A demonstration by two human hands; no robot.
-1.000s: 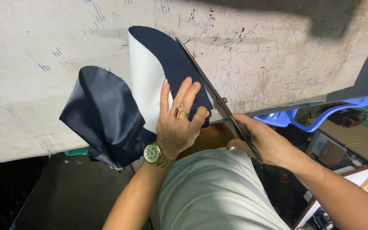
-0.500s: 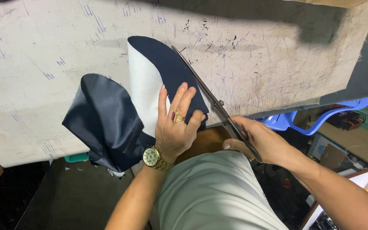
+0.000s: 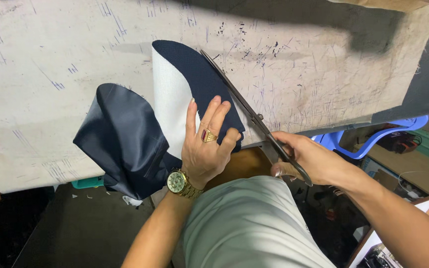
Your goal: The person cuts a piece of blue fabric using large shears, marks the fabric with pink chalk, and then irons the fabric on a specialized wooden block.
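Left hand (image 3: 205,146) spread flat, pinning navy fabric piece (image 3: 194,84); right hand (image 3: 310,160) grips scissors (image 3: 247,106). Blades best follow the right edge closely.

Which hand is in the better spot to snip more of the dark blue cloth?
The right hand, probably. It grips the scissors, whose blades lie along the right edge of the dark blue cloth. The left hand lies flat on the cloth, pressing it to the table, so it suits steadying.

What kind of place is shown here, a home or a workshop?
Probably a tailoring or cutting workshop: a worn, pen-marked table, large scissors in the right hand trimming navy fabric, which the left hand presses flat.
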